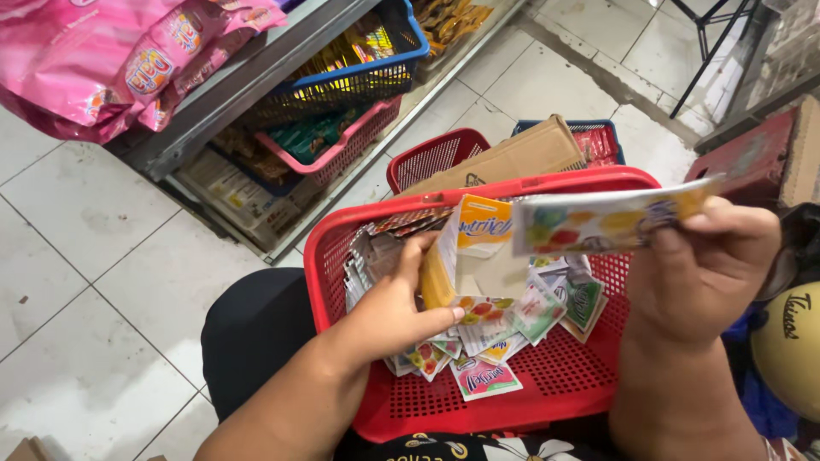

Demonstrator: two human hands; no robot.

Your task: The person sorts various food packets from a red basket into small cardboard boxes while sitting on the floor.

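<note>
Over red basket (564, 380) | left hand (393, 312) grips sachet stack (453, 273) | right hand (700, 273) pinches sachet strip (598, 220)

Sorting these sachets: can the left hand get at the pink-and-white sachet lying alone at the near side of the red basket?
Probably yes: the left hand is already inside the red basket, and the pink-and-white sachet lies uncovered beside it.

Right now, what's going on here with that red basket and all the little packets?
A seated person has a red plastic mesh basket on their lap, with small colourful flat sachets loose inside. Their left hand reaches into the basket and holds up a yellow and orange sachet strip. Their right hand pinches a strip of fruit-printed sachets above the basket. More baskets sit on the white tiled floor beyond.
</note>
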